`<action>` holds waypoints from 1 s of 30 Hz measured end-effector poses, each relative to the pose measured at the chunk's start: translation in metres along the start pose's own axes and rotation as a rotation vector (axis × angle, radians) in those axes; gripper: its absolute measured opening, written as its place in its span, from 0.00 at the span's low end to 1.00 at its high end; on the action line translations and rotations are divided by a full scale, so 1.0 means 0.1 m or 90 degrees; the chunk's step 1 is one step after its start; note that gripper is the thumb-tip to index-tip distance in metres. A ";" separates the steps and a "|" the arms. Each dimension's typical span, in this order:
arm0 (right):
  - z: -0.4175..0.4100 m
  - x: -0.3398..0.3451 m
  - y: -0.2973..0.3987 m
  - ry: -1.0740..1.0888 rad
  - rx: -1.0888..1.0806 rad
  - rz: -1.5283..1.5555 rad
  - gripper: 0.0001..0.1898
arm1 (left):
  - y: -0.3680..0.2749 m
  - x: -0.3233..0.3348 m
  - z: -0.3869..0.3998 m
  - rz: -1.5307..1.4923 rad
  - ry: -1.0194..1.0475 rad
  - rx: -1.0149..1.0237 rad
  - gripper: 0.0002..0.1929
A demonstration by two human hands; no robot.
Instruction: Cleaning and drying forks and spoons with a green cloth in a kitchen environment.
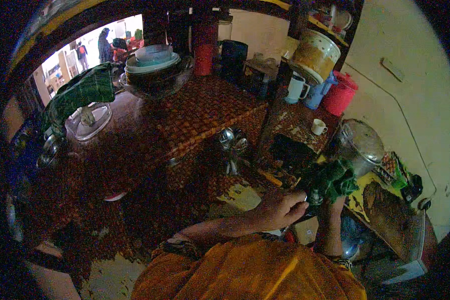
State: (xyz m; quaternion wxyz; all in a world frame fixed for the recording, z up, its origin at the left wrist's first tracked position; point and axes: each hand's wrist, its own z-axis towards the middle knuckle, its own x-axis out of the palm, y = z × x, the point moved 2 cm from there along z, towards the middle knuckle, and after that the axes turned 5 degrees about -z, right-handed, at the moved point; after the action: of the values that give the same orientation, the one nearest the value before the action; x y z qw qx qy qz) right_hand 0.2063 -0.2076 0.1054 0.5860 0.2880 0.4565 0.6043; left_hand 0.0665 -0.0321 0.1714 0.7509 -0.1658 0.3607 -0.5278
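A crumpled dark green bundle (339, 178), which looks like a cloth, covers most of my right hand (330, 204). Its fingers are hidden behind the folds. My left hand (287, 210) is just to the left, fingers curled, at the edge of the bundle. A small shiny metal piece (315, 198) shows between the two hands; what it belongs to is too dark to make out. Metal spoons and ladles (230, 140) stand in a cluster ahead of my left hand. A pale yellow patterned piece (242, 197) lies beyond my left wrist.
To the right stand a round metal pot (362, 144), a small white cup (318, 126), a white mug (297, 88) and a red lidded jug (340, 93). Stacked bowls (153, 63) and a clear plastic lid (88, 122) sit far left. People (105, 45) are visible outside the opening.
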 end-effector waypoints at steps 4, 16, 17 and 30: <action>0.06 -0.06 -0.19 -0.006 -0.067 -0.114 0.20 | 0.01 -0.05 0.00 0.004 -0.030 0.032 0.08; -0.05 0.08 0.02 -0.019 -0.246 -0.368 0.18 | 0.08 -0.01 -0.03 0.016 -0.125 0.039 0.08; -0.04 0.07 0.03 0.004 -0.350 -0.540 0.17 | 0.08 0.00 -0.03 -0.005 -0.075 -0.009 0.08; -0.23 0.17 0.01 0.085 0.135 0.149 0.20 | 0.09 -0.02 -0.03 0.015 -0.034 0.032 0.06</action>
State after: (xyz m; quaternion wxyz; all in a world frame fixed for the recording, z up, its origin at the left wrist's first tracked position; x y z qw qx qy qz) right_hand 0.1832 -0.1954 0.0936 0.4465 0.3588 0.5186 0.6347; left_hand 0.0701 -0.0269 0.1645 0.7705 -0.1566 0.3289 -0.5231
